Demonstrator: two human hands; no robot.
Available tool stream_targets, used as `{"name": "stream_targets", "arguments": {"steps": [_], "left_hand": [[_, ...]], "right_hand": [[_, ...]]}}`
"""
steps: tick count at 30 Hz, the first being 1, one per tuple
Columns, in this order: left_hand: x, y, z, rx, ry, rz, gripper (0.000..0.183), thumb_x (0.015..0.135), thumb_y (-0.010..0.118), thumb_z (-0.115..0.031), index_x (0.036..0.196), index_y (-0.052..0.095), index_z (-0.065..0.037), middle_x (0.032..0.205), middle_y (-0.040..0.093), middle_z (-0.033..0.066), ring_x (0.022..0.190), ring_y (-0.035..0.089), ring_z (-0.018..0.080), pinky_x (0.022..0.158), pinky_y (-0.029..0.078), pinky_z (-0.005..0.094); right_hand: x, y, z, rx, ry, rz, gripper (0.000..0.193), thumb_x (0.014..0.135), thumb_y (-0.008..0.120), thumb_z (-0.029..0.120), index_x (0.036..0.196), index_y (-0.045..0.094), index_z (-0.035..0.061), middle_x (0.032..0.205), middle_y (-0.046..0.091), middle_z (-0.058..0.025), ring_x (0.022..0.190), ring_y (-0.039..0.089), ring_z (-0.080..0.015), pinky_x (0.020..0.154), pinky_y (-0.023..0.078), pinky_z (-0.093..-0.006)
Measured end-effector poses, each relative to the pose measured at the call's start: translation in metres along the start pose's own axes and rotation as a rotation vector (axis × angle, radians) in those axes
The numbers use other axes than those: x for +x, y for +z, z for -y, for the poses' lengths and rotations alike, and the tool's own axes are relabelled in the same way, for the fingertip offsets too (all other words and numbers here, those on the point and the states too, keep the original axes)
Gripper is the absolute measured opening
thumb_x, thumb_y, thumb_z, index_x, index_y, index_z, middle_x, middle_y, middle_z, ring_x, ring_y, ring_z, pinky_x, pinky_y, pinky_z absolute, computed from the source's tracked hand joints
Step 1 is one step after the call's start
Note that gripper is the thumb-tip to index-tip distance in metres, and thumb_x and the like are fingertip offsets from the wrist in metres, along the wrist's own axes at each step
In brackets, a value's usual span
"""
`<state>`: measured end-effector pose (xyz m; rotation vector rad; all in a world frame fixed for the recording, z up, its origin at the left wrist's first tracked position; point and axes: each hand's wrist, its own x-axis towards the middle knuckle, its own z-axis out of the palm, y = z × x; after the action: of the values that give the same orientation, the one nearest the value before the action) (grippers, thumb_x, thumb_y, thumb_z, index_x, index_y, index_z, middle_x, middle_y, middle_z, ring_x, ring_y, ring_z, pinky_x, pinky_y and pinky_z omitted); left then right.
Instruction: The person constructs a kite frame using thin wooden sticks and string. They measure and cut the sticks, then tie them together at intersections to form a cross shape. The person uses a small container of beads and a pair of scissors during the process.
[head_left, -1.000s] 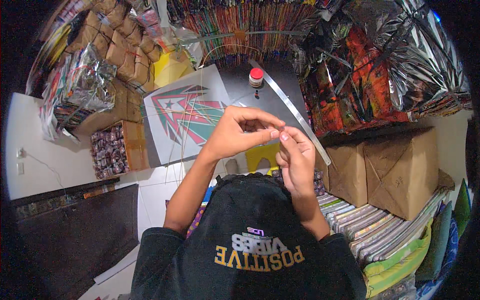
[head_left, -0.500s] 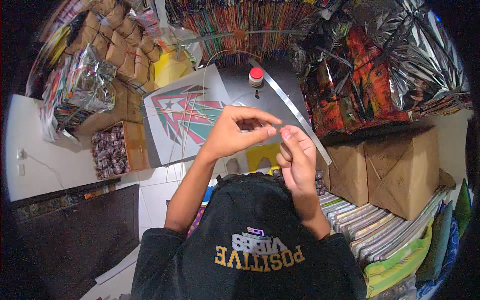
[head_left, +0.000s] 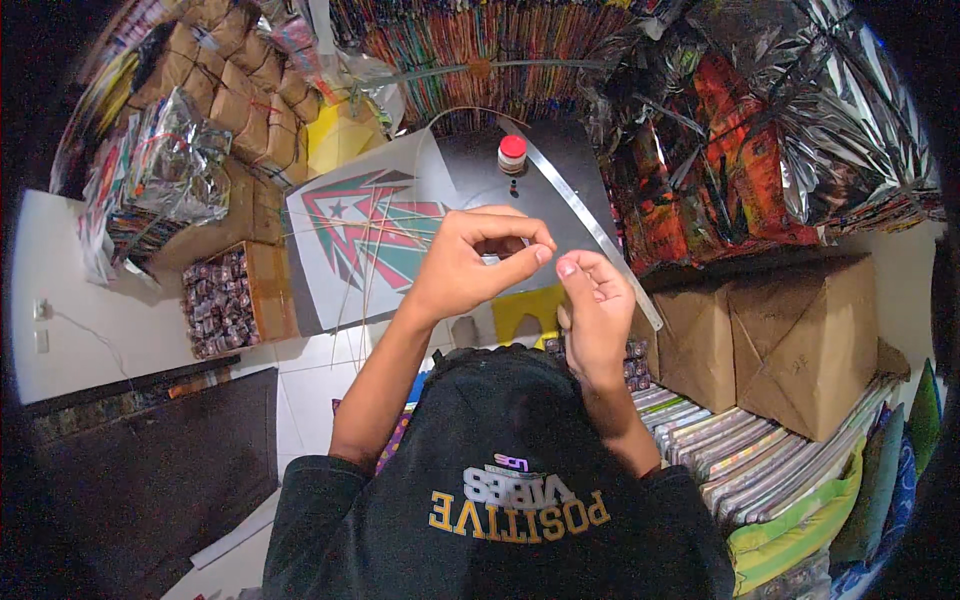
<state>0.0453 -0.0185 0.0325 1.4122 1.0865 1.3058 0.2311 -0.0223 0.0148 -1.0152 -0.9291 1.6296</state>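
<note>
My left hand [head_left: 470, 265] is above the table, thumb and index fingertips pinched together. Close beside it is my right hand [head_left: 598, 310], thumb against the curled fingers; a small gap separates the fingertips. Whatever they pinch is too small to make out. A thin, pale, bent strip [head_left: 468, 108] arches beyond the hands; its ends I cannot trace. Several thin sticks [head_left: 372, 245] lie crossed on a white sheet [head_left: 432, 170] with a red, green and black angular pattern. A red-lidded jar [head_left: 512, 155] and a tiny dark bottle [head_left: 514, 188] stand beyond my hands.
The dark table [head_left: 465, 150] carries a long metal ruler [head_left: 590, 222] at its right. Bundled colourful stacks [head_left: 480, 60] border the far side. Brown paper-wrapped packages [head_left: 800, 340] stand at right, and an open carton [head_left: 272, 290] of small packets at left.
The hands' fingertips have moved slightly apart, with the right hand's fingers turned and lowered a little. The arching thin strip has shifted and shows less of its length.
</note>
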Motion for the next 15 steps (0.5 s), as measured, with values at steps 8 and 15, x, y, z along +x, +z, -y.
{"name": "stream_targets", "arguments": {"steps": [8, 15], "left_hand": [[-0.0006, 0.0012, -0.0011, 0.086, 0.010, 0.014, 0.012, 0.089, 0.077, -0.008, 0.098, 0.078, 0.000, 0.094, 0.074, 0.0074, 0.082, 0.066, 0.0101, 0.071, 0.052, 0.0245], [0.0022, 0.0036, -0.0018, 0.133, 0.053, 0.030, 0.011, 0.087, 0.078, -0.007, 0.097, 0.079, -0.001, 0.092, 0.075, 0.0068, 0.080, 0.065, 0.0095, 0.068, 0.051, 0.0246]], "right_hand": [[-0.0002, 0.0030, 0.0028, 0.163, 0.046, 0.049, 0.012, 0.099, 0.071, 0.012, 0.103, 0.068, 0.0010, 0.074, 0.054, 0.0102, 0.052, 0.032, 0.0049, 0.043, 0.020, -0.0181], [0.0010, 0.0043, 0.0062, 0.184, 0.071, 0.009, 0.011, 0.099, 0.071, 0.011, 0.104, 0.067, 0.0017, 0.074, 0.053, 0.0097, 0.053, 0.032, 0.0049, 0.043, 0.022, -0.0174]]}}
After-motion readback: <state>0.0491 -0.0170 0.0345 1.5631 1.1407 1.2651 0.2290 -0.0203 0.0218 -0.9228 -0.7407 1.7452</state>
